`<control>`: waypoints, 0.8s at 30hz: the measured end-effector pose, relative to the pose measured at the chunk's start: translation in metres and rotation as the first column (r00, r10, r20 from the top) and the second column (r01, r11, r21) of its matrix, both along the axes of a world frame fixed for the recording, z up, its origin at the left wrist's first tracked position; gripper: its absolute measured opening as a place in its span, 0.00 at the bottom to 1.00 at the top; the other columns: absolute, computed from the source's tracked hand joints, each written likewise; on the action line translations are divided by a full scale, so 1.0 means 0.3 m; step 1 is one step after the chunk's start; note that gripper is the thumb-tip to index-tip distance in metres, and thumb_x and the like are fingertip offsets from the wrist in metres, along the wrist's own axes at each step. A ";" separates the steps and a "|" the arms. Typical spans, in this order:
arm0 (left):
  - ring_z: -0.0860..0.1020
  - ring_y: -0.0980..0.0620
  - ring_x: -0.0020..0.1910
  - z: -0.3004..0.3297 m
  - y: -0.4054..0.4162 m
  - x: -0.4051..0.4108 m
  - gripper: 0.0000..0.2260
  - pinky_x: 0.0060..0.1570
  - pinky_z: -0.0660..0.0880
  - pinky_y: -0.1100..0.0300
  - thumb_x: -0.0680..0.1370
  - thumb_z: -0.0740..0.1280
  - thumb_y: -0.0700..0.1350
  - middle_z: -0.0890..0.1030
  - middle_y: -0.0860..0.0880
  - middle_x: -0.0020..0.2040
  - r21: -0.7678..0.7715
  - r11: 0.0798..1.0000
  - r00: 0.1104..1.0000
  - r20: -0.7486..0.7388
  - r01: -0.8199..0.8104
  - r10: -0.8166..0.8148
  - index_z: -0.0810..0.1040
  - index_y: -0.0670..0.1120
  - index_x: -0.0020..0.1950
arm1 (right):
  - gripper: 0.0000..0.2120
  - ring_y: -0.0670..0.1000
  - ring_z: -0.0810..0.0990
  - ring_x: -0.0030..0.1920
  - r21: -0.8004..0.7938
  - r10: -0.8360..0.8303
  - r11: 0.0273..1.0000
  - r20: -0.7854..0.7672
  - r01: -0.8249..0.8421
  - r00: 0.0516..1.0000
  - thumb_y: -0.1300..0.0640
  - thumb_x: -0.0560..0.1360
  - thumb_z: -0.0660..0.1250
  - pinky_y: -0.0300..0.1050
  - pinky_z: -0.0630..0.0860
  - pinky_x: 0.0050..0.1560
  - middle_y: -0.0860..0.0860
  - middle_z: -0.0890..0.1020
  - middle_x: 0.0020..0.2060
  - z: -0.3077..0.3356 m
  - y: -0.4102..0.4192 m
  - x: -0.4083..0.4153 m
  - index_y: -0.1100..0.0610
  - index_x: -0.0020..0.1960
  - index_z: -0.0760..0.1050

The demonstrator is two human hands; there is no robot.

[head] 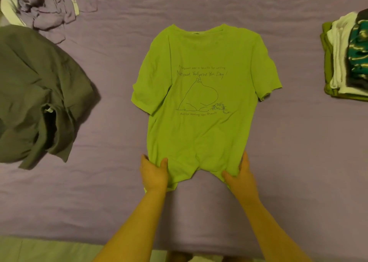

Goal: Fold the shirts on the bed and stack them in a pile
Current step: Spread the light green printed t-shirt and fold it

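Note:
A lime green T-shirt (201, 126) with a line drawing and handwriting on its chest lies spread face up in the middle of the purple bed (111, 82), collar at the far end. My left hand (154, 174) pinches the hem's left corner. My right hand (240, 175) grips the hem's right corner. The hem between them is bunched and slightly raised. At the right edge stands a pile of folded shirts (346, 60) in green, white and teal.
A crumpled dark grey shirt (37, 94) lies at the left. A heap of loose purple and pale clothes (51, 6) sits at the far left corner. The bed's near edge (59, 241) runs along the bottom.

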State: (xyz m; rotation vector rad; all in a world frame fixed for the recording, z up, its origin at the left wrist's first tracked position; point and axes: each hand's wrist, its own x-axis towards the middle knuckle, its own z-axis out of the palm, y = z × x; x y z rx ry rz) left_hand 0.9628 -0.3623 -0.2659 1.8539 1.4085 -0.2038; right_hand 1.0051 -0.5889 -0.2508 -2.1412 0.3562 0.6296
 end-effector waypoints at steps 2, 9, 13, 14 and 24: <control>0.76 0.37 0.56 0.014 -0.010 -0.019 0.21 0.54 0.73 0.47 0.73 0.72 0.43 0.77 0.37 0.57 -0.099 0.993 0.996 0.047 -0.068 0.073 0.71 0.36 0.61 | 0.38 0.58 0.73 0.62 0.059 -0.004 0.998 -0.028 0.005 1.000 0.66 0.72 0.69 0.47 0.70 0.57 0.55 0.71 0.68 0.006 0.010 -0.025 0.56 0.75 0.54; 0.77 0.45 0.43 0.108 -0.017 -0.090 0.15 0.41 0.75 0.53 0.68 0.76 0.42 0.78 0.44 0.42 -0.352 0.925 0.989 0.091 0.141 -0.116 0.76 0.41 0.49 | 0.23 0.50 0.74 0.52 0.188 0.089 0.980 -0.087 -0.071 0.992 0.67 0.70 0.71 0.35 0.67 0.47 0.52 0.77 0.53 0.030 -0.048 -0.062 0.61 0.64 0.71; 0.75 0.48 0.42 0.176 -0.014 -0.145 0.14 0.38 0.73 0.59 0.70 0.73 0.38 0.77 0.44 0.45 -0.363 0.930 0.963 0.266 0.059 0.042 0.74 0.43 0.52 | 0.18 0.51 0.74 0.52 0.207 -0.073 0.975 -0.020 0.076 0.997 0.70 0.73 0.66 0.35 0.70 0.42 0.56 0.76 0.53 0.048 -0.101 -0.090 0.66 0.63 0.70; 0.75 0.50 0.40 0.191 -0.013 -0.162 0.09 0.37 0.73 0.61 0.73 0.70 0.36 0.77 0.45 0.43 -0.355 0.935 0.945 0.314 0.026 0.093 0.74 0.43 0.50 | 0.16 0.52 0.74 0.51 0.202 -0.156 0.967 -0.007 0.154 0.988 0.71 0.74 0.64 0.34 0.71 0.39 0.57 0.77 0.52 0.052 -0.120 -0.099 0.66 0.61 0.71; 0.78 0.39 0.49 0.223 0.002 -0.316 0.24 0.51 0.76 0.38 0.68 0.74 0.38 0.78 0.38 0.54 -0.232 0.968 0.955 0.252 -0.095 0.155 0.74 0.41 0.62 | 0.21 0.59 0.76 0.51 0.073 -0.292 0.953 -0.017 0.293 0.956 0.70 0.70 0.65 0.49 0.72 0.50 0.60 0.77 0.57 0.088 -0.312 -0.182 0.63 0.63 0.69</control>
